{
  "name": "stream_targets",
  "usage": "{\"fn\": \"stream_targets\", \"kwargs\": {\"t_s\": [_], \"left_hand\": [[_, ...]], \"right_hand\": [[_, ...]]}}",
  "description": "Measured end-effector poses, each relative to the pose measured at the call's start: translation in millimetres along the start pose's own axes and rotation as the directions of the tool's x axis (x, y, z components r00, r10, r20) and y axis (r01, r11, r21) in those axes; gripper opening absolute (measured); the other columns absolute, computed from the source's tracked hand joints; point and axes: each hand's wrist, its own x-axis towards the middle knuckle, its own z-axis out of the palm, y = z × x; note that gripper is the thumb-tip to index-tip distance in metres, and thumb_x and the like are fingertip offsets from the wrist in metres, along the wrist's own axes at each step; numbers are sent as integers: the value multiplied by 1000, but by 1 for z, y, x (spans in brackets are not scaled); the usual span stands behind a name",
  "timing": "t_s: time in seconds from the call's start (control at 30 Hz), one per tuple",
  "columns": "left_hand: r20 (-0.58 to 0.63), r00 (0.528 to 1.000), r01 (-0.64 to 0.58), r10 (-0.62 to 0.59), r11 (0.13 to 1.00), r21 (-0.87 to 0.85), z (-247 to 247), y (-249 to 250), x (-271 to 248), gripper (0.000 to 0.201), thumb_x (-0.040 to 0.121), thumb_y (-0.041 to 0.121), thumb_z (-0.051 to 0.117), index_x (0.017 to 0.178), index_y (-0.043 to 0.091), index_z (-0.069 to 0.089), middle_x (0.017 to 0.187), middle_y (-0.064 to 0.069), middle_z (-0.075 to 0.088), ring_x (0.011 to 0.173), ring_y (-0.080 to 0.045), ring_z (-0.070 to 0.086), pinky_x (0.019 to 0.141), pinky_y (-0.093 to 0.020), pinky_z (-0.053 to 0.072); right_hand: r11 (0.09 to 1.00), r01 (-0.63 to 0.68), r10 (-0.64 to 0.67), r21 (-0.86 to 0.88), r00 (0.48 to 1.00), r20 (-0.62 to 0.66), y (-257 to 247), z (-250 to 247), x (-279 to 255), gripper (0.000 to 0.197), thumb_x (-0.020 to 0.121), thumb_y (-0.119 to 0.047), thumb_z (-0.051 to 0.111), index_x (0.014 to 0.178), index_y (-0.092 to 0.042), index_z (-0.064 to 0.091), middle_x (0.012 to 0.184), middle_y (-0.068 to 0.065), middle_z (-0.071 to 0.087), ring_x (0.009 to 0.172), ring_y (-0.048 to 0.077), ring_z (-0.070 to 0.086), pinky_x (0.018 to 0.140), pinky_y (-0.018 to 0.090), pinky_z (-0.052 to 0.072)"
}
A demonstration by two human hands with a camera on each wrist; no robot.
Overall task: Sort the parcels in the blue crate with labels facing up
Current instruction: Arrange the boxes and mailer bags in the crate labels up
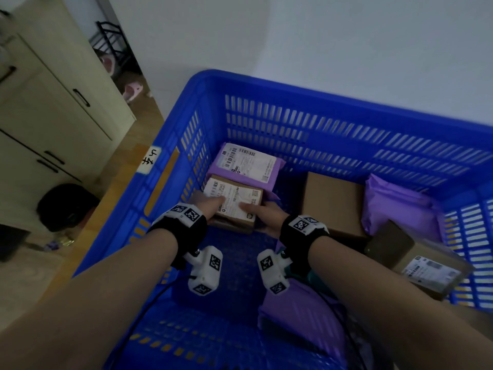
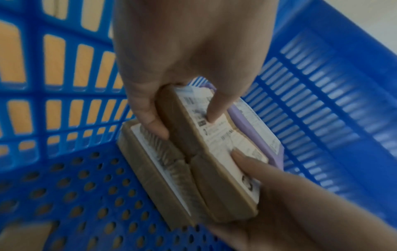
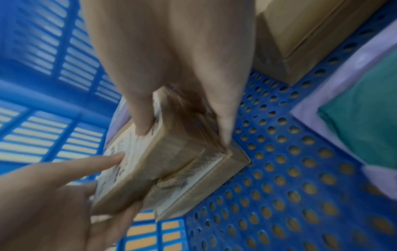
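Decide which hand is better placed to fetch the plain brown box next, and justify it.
Right. The right hand is on the side nearer the plain brown box; the left hand would have to cross over.

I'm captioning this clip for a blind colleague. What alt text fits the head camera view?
Both hands, left and right, grip a small brown cardboard box with its white label up, inside a blue slotted plastic crate. A purple mailer bag with a white label lies behind it; a plain brown cardboard box and an unlabelled purple bag sit right.
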Motion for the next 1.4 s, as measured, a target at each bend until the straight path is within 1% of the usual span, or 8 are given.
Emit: {"fn": "stream_targets", "kwargs": {"t_s": [0.23,0.47,0.6,0.8,0.97,1.07,1.3,1.4], "left_hand": [[-35,980,-167,198,900,401,-11,11,-21,41,86,30,62,116,3,57,114,-14,65,101,-32,64,77,-35,52],[-25,941,-290,338,840,459,-18,15,-34,34,85,5,56,119,4,54,121,-18,61,112,-33,58,97,-40,48],[41,939,-309,341,786,535,-23,12,-41,44,89,2,50,133,2,47,135,-19,51,122,-32,51,99,-33,42],[112,935,-335,337,734,591,-29,14,-54,47,95,3,44,141,9,42,150,-14,36,131,-30,44,100,-27,40],[145,907,-400,396,701,591,-31,25,-72,46,92,5,47,136,16,49,140,-11,48,120,-30,54,89,-31,47],[169,842,-517,512,679,522,-28,39,-82,34,93,21,51,126,15,58,125,-11,61,108,-28,60,78,-28,44],[339,618,-760,709,429,488,2,99,-120,40,95,21,49,134,15,47,133,-10,56,118,-28,55,97,-31,42],[427,501,-841,753,308,445,24,121,-137,40,94,22,51,133,13,48,130,-11,58,118,-27,56,98,-34,44]], "right_hand": [[997,-19,15,-72,998,-61,-2,1,-9,46,85,-30,67,126,-12,56,122,6,64,103,23,63,76,37,55],[997,9,-15,-70,996,-85,-5,-2,-22,34,91,-4,56,124,0,54,94,10,65,77,17,61,71,32,52],[994,79,-85,-76,993,-87,-5,3,-28,30,91,4,50,121,5,55,96,11,63,74,16,60,66,27,53],[974,57,-71,-221,996,-57,-9,1,-40,34,90,0,54,123,-6,59,122,12,62,104,23,60,85,33,50],[945,87,-120,-316,989,-88,-19,-6,-63,47,92,-2,54,138,-7,44,124,15,58,100,21,55,90,32,45],[907,121,-177,-404,979,-105,-28,-16,-77,47,92,-9,57,138,-12,46,114,11,58,103,22,56,91,33,47],[758,227,-449,-612,861,-237,-50,-62,-134,45,92,-15,59,135,-7,50,128,13,57,100,19,54,83,27,45],[750,216,-502,-626,802,-325,-54,-86,-162,42,92,-13,58,133,-6,52,108,9,58,92,13,52,78,23,42]]}}
